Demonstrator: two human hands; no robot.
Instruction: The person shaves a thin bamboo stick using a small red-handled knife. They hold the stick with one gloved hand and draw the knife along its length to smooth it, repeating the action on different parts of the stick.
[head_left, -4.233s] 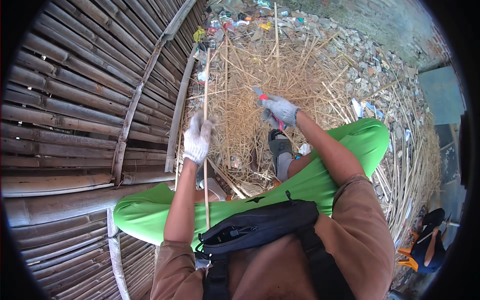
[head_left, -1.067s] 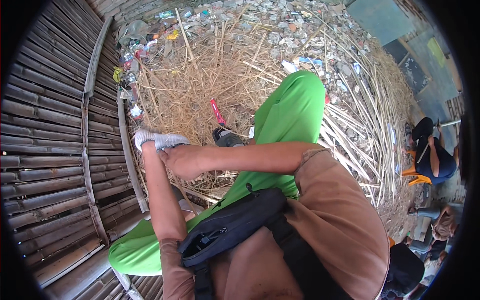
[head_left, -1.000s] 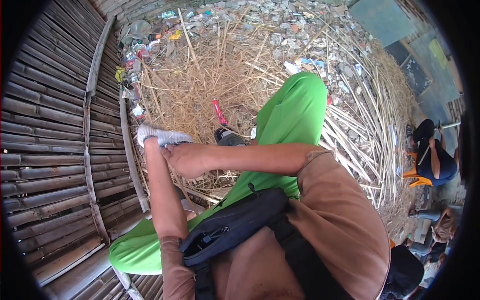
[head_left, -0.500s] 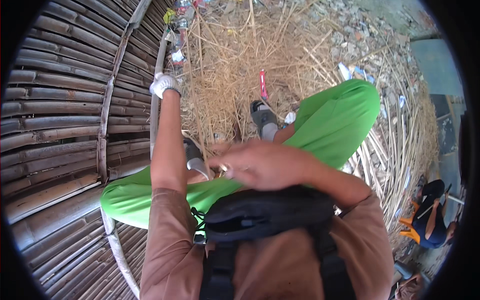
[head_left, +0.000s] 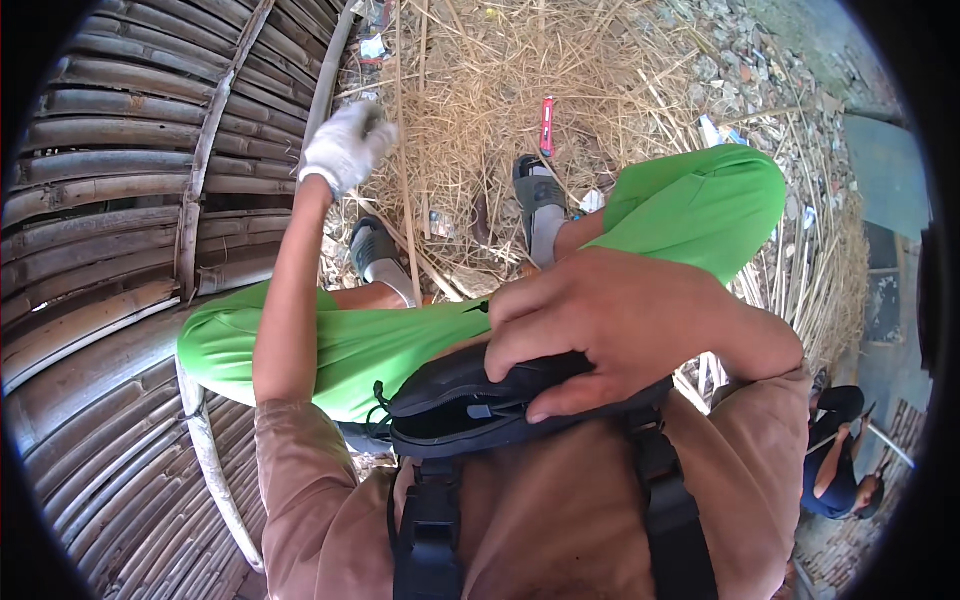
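Note:
My left hand (head_left: 345,150), in a white glove, hovers beside the thin pole along the edge of the bamboo slat bench (head_left: 110,190). Its fingers are partly bent and apart, slightly blurred, and I see nothing in them. My bare right hand (head_left: 620,320) rests on the black chest bag (head_left: 470,395), thumb and fingers curled over its upper edge. The bag's mouth gapes, with a small pale patch showing inside. Long thin bamboo strips (head_left: 405,180) lie between my left hand and my sandalled feet. Further right, a slim red tool (head_left: 547,125) lies on the straw.
Straw and shavings (head_left: 480,90) cover the ground ahead. Rubble and scraps (head_left: 740,85) lie at the far right, with a heap of cut strips (head_left: 800,270) below. My green-trousered knees (head_left: 710,200) spread to both sides. Another person (head_left: 845,455) sits at the lower right.
My left hand has come off the pole at the bench edge. My right hand has moved from beside my feet back to the bag and now grips its edge. The view has shifted slightly.

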